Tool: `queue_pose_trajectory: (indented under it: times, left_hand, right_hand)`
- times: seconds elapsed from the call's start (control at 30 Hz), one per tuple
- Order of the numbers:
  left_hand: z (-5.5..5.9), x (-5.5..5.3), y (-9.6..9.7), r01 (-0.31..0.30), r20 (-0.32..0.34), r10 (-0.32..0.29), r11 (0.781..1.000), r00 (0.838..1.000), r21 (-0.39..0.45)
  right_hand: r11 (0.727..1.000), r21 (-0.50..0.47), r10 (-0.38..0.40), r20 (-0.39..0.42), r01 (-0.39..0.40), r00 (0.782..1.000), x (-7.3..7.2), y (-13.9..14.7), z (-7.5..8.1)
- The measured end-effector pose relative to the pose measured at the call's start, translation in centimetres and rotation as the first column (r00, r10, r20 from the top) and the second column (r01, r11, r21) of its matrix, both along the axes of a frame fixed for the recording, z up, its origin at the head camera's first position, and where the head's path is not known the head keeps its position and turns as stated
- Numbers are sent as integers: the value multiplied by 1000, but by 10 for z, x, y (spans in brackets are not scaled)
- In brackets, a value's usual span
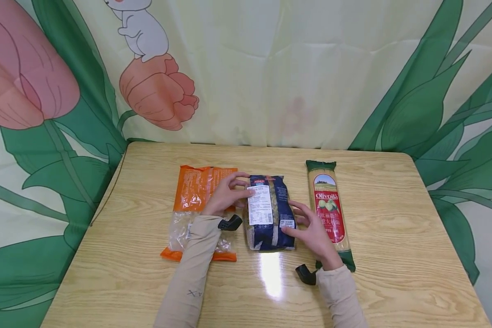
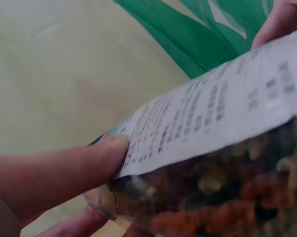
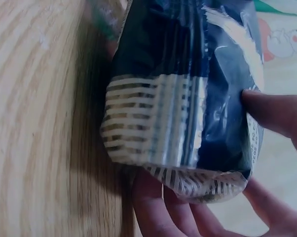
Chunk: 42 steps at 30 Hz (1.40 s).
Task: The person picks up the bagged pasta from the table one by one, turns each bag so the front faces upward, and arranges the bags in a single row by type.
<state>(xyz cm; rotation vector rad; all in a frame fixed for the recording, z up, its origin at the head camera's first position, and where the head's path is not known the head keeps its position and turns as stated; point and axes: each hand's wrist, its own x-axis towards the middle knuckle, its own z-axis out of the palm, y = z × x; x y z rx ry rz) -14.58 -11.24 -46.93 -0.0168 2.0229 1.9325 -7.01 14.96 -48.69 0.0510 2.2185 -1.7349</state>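
Note:
A dark blue bag of pasta (image 1: 275, 205) with a large white label is at the middle of the table, between both hands. My left hand (image 1: 228, 195) grips its upper left side, thumb on the label and fingers around the edge. Orange and dark pieces show through the bag's clear side (image 2: 212, 202) in the left wrist view. On the lower right side my right hand (image 1: 315, 233) holds the bag, with the thumb on its front. The right wrist view shows the striped end of the bag (image 3: 133, 118), with fingers curled beneath it.
An orange and clear plastic bag (image 1: 194, 187) lies to the left, partly under my left forearm. At the right, a long pack of spaghetti (image 1: 327, 200) with a red label and green ends lies partly behind my right hand. A printed curtain (image 1: 311, 91) hangs behind the wooden table (image 1: 393, 228).

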Motion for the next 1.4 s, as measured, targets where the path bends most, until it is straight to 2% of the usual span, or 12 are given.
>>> queue_pose_trajectory:
  times: [0.27,0.4,0.67,0.8,1.0,1.13,1.4]
  left_hand:
    - [13,7,7,-115,14,114,986,993,119]
    - [20,8,9,-133,-4,135,980,991,151]
    - [43,13,16,-112,-39,118,984,992,140]
    - [50,15,20,-127,-44,135,981,990,149]
    - [53,14,24,-134,-35,140,980,989,146]
    - [53,12,27,-117,-43,123,985,991,128]
    - [55,13,29,-65,-102,75,992,992,105]
  right_hand:
    - [998,-45,38,14,-37,999,1,0,0]
    - [999,-22,34,16,-33,999,1,-3,4]
    - [1000,18,8,-41,-7,999,5,-10,13]
    - [997,72,-1,-74,7,997,6,-21,17]
    - [991,131,-28,-87,40,996,3,-30,24]
    - [985,168,-32,-69,43,997,0,-31,28]
    - [989,111,-86,-70,93,994,1,-28,31]
